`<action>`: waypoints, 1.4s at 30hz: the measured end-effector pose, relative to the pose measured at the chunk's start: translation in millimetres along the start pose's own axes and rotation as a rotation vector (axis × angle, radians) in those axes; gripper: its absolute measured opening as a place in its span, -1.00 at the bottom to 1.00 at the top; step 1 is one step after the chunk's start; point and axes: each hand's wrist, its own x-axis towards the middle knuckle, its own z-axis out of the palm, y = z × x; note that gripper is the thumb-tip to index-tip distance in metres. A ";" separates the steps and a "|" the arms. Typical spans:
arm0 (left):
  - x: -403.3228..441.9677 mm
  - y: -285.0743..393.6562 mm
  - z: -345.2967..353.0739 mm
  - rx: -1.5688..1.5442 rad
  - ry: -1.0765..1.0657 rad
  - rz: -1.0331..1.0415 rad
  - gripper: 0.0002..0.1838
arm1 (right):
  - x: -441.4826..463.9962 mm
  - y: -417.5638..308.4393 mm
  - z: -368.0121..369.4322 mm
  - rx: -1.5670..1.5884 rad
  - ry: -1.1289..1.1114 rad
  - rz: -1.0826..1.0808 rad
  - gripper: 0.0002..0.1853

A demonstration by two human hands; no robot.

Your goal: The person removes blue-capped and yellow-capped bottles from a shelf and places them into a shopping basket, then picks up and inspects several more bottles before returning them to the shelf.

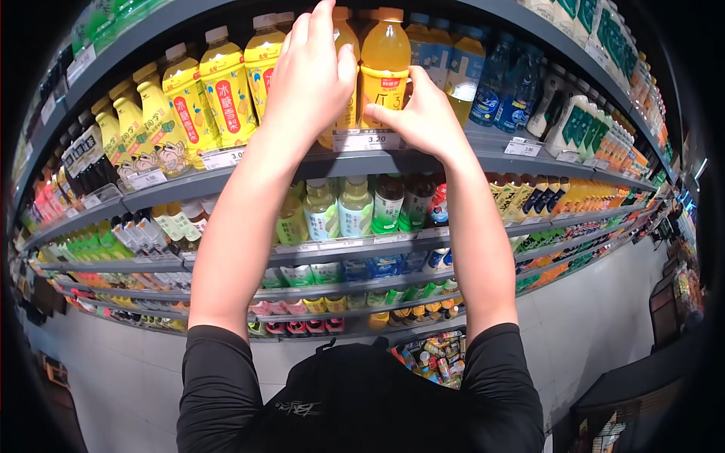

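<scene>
On the upper shelf, my right hand (424, 117) is closed around the lower part of an orange juice bottle (385, 53) with an orange cap and yellow label. The thumb lies across its front and the fingers curl behind its right side. My left hand (313, 72) is raised just left of it, fingers stretched upward. It partly covers a second orange juice bottle (345, 38); whether it touches that bottle I cannot tell. Yellow-labelled drink bottles (226, 94) stand to the left of my left hand. Below the held bottle is a price tag (370, 141) reading 3.20.
Blue drink bottles (519, 87) stand to the right on the same shelf. Lower shelves hold rows of bottles, including green-labelled ones (355, 208). The shelf edge (362, 164) runs beneath my hands. A bin of packaged goods (434, 359) sits low by my right arm, above a tiled floor (581, 302).
</scene>
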 end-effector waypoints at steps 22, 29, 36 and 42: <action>24.0 -7.9 -6.0 0.161 -0.346 -0.038 -0.42 | 47.0 -19.2 -14.8 0.014 0.138 -0.093 -0.22; 26.3 -14.2 -9.7 0.133 -0.368 -0.012 -0.42 | 51.0 -8.9 -12.5 0.054 0.154 -0.124 -0.22; 27.9 -12.8 -11.5 0.115 -0.384 -0.037 -0.46 | 50.4 -11.2 -7.7 0.049 0.188 -0.111 -0.25; 30.7 -2.3 -13.2 0.178 -0.425 -0.076 -0.52 | 48.2 -10.9 -5.5 0.052 0.206 -0.101 -0.26</action>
